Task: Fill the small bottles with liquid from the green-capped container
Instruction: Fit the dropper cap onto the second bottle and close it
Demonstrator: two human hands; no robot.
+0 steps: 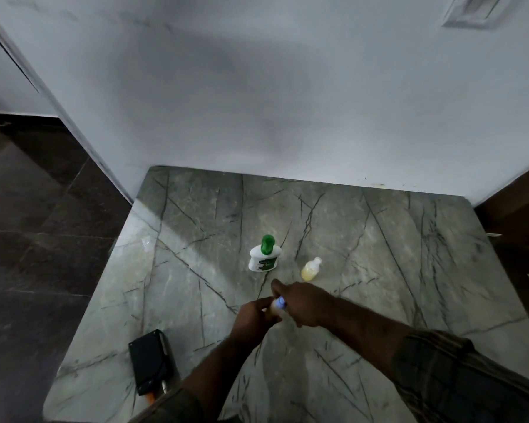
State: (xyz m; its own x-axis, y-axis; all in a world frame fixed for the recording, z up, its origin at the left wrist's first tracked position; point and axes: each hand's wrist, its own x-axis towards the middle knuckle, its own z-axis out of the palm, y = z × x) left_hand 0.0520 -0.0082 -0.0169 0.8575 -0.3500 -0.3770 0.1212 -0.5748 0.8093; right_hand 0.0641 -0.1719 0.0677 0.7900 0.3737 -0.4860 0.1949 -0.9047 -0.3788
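A white container with a green cap (264, 254) stands upright near the middle of the marble tabletop (379, 239). To its right stands a small clear bottle (311, 269) holding yellowish liquid, its cap on. Nearer to me, my left hand (254, 317) grips the body of a second small bottle (278, 306), mostly hidden by my fingers. My right hand (303, 303) is curled over that bottle's top, which shows a whitish-blue glint. Both hands meet just in front of the green-capped container.
A black box-shaped device (150, 360) lies at the tabletop's front left, with an orange piece at its near end. A white wall (257, 102) backs the table. Dark floor tiles (28, 270) lie to the left, a dark wooden surface (519, 206) to the right.
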